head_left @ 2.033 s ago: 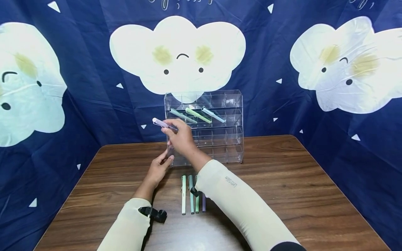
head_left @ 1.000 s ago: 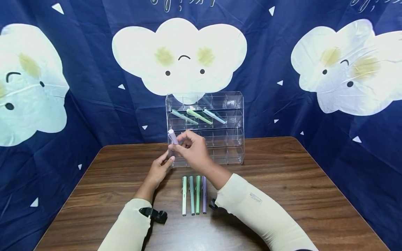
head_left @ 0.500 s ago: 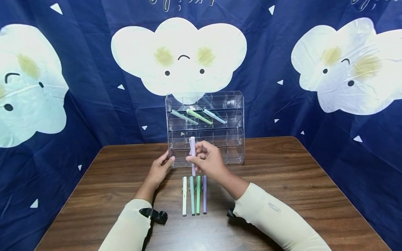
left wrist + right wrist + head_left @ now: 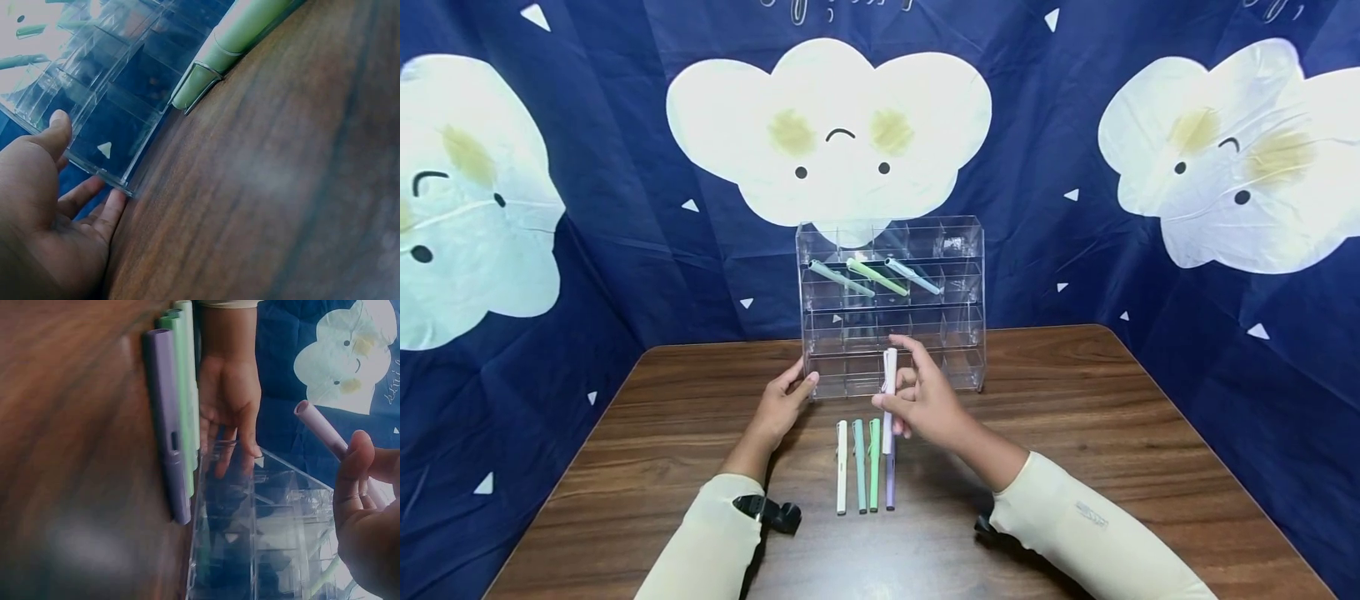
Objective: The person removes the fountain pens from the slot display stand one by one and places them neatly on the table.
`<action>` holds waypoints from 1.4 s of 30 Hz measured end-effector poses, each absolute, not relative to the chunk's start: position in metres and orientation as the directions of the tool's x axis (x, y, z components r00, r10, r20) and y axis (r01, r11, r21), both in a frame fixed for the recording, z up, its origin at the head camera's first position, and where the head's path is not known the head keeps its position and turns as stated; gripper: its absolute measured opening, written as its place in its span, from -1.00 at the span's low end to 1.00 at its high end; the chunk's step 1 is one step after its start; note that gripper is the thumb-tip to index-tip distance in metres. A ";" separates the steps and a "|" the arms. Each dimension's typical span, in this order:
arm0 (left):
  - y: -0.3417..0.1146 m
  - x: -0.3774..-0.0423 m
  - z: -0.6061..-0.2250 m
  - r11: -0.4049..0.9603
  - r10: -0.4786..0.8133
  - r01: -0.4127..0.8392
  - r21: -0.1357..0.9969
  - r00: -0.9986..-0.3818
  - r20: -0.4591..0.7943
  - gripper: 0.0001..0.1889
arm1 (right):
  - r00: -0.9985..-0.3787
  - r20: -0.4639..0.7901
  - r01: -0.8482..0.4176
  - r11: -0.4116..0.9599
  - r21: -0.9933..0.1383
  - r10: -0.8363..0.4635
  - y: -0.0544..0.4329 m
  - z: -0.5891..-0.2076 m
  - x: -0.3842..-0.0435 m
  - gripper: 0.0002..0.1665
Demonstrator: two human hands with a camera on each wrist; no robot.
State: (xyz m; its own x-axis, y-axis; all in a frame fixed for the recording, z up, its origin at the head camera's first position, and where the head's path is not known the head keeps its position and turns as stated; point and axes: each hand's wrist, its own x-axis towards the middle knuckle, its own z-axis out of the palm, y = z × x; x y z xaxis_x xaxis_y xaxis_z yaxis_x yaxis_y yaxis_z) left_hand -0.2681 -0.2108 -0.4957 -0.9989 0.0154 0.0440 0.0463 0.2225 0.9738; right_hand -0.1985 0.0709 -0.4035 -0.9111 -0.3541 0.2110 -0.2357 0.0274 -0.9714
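My right hand (image 4: pixel 931 407) pinches a pale lilac pen (image 4: pixel 891 362) upright, clip end up, in front of the clear acrylic pen rack (image 4: pixel 961 337). Its lower end overlaps the darker purple pen (image 4: pixel 891 487) on the table. In the right wrist view the lilac pen (image 4: pixel 320 425) sticks out past the thumb. My left hand (image 4: pixel 781 410) holds the rack's lower left corner, its thumb at the front edge and its fingers by the side wall. Beside the purple pen lie a green pen (image 4: pixel 874 467), a teal pen (image 4: pixel 860 467) and a whitish pen (image 4: pixel 842 467).
Slanting in the rack's second tier from the top are a grey-green pen (image 4: pixel 841 278), a light green pen (image 4: pixel 877 277) and a light blue pen (image 4: pixel 913 276). The wooden table (image 4: pixel 1075 433) meets a dark blue cloth (image 4: pixel 1045 292) with cloud prints behind the rack.
My right hand has carried the lilac pen down and to the right, from the rack's left side to above the purple pen, turning it upright. My left hand has stayed at the rack's corner.
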 end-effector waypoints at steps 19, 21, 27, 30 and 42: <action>-0.211 -0.267 -0.496 0.200 0.024 0.055 0.978 -0.998 0.051 -0.35 | -0.851 0.081 -0.135 0.066 -0.989 -0.518 0.112 -0.431 -0.199 0.01; -0.210 -0.266 -0.496 0.205 0.023 0.051 0.977 -0.999 0.048 -0.34 | -0.840 0.056 -0.122 0.087 -0.989 -0.540 0.114 -0.432 -0.200 0.01; -0.210 -0.268 -0.496 0.205 0.022 0.048 0.978 -0.999 0.045 -0.33 | -0.803 0.004 -0.116 0.150 -0.982 -0.595 0.116 -0.438 -0.207 -0.03; -0.210 -0.268 -0.495 0.195 0.020 0.048 0.980 -0.999 0.045 -0.34 | -0.785 -0.007 -0.110 0.150 -0.982 -0.619 0.116 -0.443 -0.209 -0.07; -0.211 -0.265 -0.492 0.209 0.026 0.049 0.977 -0.999 0.045 -0.34 | -0.766 -0.013 -0.140 0.187 -0.972 -0.643 0.118 -0.459 -0.216 -0.12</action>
